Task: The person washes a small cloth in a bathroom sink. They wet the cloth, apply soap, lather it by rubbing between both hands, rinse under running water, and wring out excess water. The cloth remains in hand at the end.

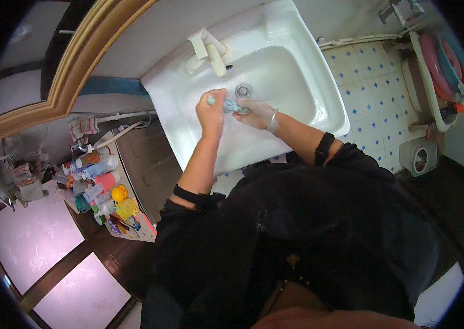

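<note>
Over the basin of a white ceramic sink point(273, 61), a light blue-green cloth point(230, 106) is bunched and twisted between my two hands. My left hand point(210, 109) is closed around its left end, a bit of cloth poking out above the fist. The other end is gripped by my right hand point(256, 113), which is blurred and has a clear bangle at the wrist. Just beyond the cloth lies the metal drain point(242, 90). A whitish faucet point(209, 53) stands at the sink's back edge, its spout over the basin.
Left of the sink, several bottles and tubes point(100, 181) crowd a narrow shelf top. A wood-framed mirror point(75, 61) juts in at upper left. Nested plastic basins point(448, 70) stand at right above a floor of blue-dotted tiles point(367, 90).
</note>
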### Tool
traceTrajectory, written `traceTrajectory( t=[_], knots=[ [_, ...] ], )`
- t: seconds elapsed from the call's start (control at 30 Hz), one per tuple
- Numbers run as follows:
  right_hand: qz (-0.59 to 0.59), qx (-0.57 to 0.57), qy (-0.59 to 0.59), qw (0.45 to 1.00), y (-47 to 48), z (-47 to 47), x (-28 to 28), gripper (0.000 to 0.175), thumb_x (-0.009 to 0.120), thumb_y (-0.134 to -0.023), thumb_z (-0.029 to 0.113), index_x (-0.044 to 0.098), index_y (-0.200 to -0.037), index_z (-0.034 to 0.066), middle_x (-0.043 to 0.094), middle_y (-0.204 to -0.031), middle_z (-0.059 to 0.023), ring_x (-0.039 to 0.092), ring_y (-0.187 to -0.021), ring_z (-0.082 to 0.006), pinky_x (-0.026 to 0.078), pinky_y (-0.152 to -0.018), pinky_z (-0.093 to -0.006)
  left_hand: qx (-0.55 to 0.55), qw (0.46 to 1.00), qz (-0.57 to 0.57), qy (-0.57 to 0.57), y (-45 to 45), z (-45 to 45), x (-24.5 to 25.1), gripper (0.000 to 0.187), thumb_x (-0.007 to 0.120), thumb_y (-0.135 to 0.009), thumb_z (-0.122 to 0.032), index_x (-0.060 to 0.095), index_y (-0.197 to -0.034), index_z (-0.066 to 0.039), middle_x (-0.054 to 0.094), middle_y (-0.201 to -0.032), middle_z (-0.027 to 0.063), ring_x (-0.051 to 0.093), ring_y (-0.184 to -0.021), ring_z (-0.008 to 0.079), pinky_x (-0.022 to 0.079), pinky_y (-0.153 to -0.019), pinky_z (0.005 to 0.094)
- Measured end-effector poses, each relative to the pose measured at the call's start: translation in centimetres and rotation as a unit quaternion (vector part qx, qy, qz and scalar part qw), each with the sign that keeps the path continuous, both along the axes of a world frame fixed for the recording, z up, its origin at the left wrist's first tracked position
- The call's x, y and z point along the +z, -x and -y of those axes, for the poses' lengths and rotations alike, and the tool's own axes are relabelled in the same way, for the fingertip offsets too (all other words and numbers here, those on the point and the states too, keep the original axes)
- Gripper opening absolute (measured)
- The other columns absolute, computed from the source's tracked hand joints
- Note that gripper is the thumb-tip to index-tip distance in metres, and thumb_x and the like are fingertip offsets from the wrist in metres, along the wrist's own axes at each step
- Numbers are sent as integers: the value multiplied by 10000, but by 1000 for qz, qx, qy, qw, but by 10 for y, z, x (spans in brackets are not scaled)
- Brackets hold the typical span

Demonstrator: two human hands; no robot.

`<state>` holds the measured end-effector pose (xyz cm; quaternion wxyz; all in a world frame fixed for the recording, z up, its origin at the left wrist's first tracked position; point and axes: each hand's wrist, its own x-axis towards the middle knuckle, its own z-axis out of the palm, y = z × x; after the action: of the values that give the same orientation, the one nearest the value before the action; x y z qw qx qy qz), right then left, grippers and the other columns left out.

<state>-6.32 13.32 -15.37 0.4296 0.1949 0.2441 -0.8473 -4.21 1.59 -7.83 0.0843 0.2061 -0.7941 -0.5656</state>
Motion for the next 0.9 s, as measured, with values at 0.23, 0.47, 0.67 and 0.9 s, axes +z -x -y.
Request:
traceTrajectory(
  t=[0.23, 0.47, 0.67, 0.9],
  knots=[
    [-254, 77, 66, 962, -16, -2, -4, 214, 624, -759, 203, 535, -922, 98, 539, -852, -24, 521, -784, -114, 431, -675, -224, -188, 912, -235, 280, -6, -38, 14, 222, 648, -695, -146, 508, -549, -55, 526, -560, 134, 524, -525, 312, 428, -534, 386],
    [-98, 5, 144, 985, -12, 12, -2, 177, 406, -862, 162, 491, -1001, 94, 513, -884, -24, 503, -882, -127, 408, -828, -279, -312, 891, -258, 207, 3, -43, 21, 229, 593, -759, -189, 575, -610, -16, 562, -607, 153, 548, -568, 297, 421, -529, 380],
    [150, -26, -7, 988, -3, 13, 27, 153, 429, -846, 159, 511, -964, 105, 551, -963, -58, 507, -947, -171, 409, -845, -295, -28, 974, -15, 225, 11, -22, -5, 304, 569, -805, -231, 576, -593, -14, 552, -532, 138, 526, -496, 308, 419, -511, 383],
    [92, 4, 54, 994, 3, 13, 46, 110, 512, -852, 223, 538, -827, 120, 558, -839, -43, 539, -781, -172, 454, -703, -305, -168, 898, -267, 307, 12, -19, -21, 231, 588, -769, -197, 583, -584, -59, 557, -590, 134, 528, -548, 304, 414, -520, 391]
  ],
)
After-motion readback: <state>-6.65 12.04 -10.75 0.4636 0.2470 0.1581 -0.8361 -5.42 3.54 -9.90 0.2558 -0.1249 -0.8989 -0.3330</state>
